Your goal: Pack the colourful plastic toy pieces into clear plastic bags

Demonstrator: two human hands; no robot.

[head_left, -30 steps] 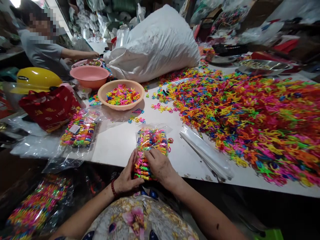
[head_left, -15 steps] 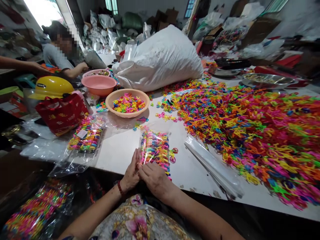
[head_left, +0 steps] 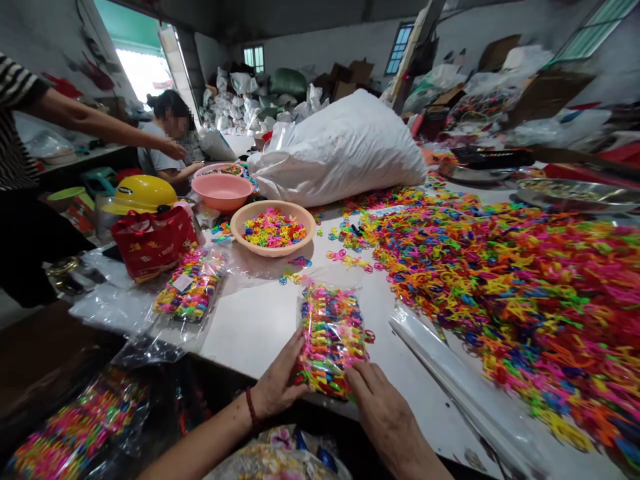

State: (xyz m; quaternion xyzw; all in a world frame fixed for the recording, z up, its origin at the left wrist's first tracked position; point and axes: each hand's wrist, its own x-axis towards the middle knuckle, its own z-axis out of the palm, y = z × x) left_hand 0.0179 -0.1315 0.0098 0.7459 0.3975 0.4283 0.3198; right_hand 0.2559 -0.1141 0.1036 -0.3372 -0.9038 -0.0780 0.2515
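Note:
A clear plastic packet (head_left: 331, 330) filled with small bright plastic pieces lies at the near edge of the white table (head_left: 255, 320). My left hand (head_left: 278, 387) grips its lower left corner, fingers curled against the film. On the packet's lower right corner rests my right hand (head_left: 384, 408), its fingers pinching the edge. A red bead bracelet sits on my left wrist.
A huge heap of coloured plastic pieces (head_left: 505, 280) covers the table's right side. A stack of clear sleeves (head_left: 450, 377) lies beside the packet. Another filled packet (head_left: 190, 292), a peach bowl (head_left: 273, 228), a pink bowl (head_left: 223, 190), a red bag (head_left: 153, 240), a white sack (head_left: 340, 150). Two people work at the left.
The view has tilted up. My hands have slid down to the packet's lower corners and spread apart, the right hand moving right. A person in a striped sleeve now shows at the left.

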